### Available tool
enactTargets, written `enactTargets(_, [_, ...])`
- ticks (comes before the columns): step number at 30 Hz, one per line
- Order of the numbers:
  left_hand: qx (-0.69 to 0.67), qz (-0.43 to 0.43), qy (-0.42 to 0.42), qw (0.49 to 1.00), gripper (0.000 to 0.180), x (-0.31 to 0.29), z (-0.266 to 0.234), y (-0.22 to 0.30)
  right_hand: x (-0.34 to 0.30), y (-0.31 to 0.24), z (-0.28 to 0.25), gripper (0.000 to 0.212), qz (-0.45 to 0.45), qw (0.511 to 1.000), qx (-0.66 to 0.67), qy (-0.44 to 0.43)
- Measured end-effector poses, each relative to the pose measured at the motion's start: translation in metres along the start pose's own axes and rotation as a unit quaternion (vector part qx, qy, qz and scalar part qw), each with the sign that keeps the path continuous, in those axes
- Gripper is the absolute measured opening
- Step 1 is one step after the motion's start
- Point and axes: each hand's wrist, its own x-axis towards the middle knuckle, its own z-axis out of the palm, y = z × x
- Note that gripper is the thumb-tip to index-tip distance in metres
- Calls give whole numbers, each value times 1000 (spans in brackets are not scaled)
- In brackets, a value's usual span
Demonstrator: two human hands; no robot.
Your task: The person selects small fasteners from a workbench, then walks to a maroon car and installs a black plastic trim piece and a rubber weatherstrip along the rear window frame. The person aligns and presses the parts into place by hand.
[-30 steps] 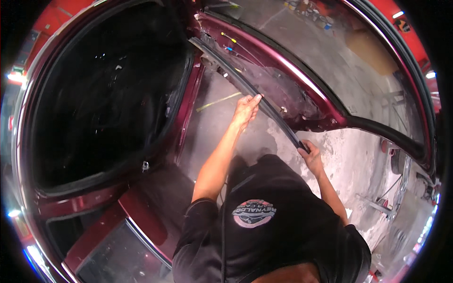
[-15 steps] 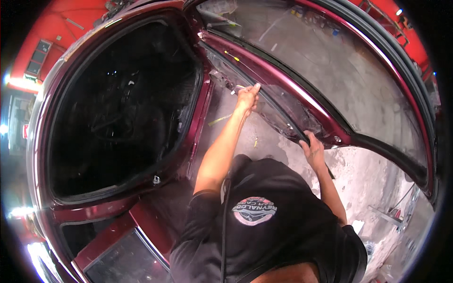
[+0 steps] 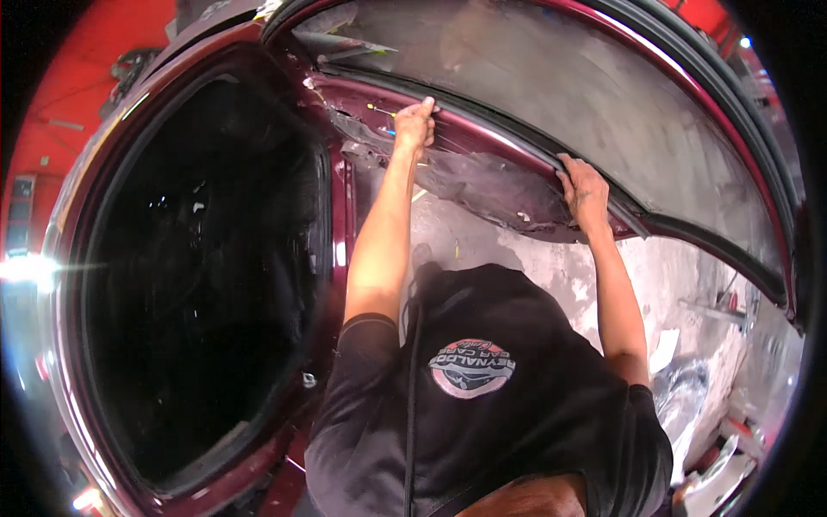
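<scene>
A maroon car door [image 3: 353, 93] stands open ahead of me, its inner side bare. Along the base of its window glass [image 3: 517, 65] lies a long dark weatherstrip [image 3: 625, 219], held by both my hands. My left hand [image 3: 415, 129] is closed on the strip nearer the hinge side, with the thumb on top. Farther right, my right hand [image 3: 585, 191] wraps its fingers over the strip's upper side. The strip's right end sticks out past that hand. Below the strip hangs a loose, wrinkled plastic sheet [image 3: 469, 179] on the door.
To my left is the car's dark glass [image 3: 198, 284] in its maroon frame. A black window-frame seal [image 3: 724, 250] curves around the door's right end. Crumpled clear plastic [image 3: 680, 396] and scattered parts lie on the floor at lower right.
Both hands have moved up and away from me with the weatherstrip, from in front of the inner door panel to the window's lower edge. My view has shifted too.
</scene>
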Motion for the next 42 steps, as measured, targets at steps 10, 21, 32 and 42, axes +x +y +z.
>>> enactTargets(10, [-88, -12, -78, 993, 17, 40, -27, 6, 18, -18, 6, 30, 34, 994, -96, 25])
enactTargets(21, [-175, -30, -178, 968, 13, 35, -44, 2, 2, -22, 31, 32, 70, 979, -177, 73])
enactTargets(32, [-149, -27, -236, 960, 19, 28, -60, 7, 5, -35, 27, 46, 73, 986, -131, 70])
enactTargets(42, [-150, 25, -277, 949, 29, -53, -78, 44, -24, -100, 45, 47, 52, 985, 106, -124])
